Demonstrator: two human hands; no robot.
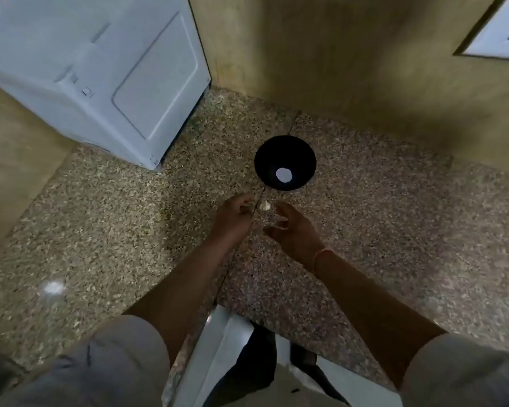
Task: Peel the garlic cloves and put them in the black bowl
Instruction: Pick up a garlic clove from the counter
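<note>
The black bowl [285, 163] stands on the speckled stone counter [115, 218] near the wall, with a white spot showing at its bottom. Just in front of it a pale garlic clove [264, 205] sits between my two hands. My left hand [235, 217] is to the clove's left, fingers curled, and seems to pinch something thin and pale; blur hides what it is. My right hand [293, 227] is to the clove's right with fingers loosely curled over small pale scraps of skin. Whether either hand touches the clove is unclear.
A white appliance [106, 74] stands at the back left of the counter. Yellowish walls close the corner behind the bowl, with a white framed panel [500, 33] at the upper right. The counter's front edge runs below my forearms.
</note>
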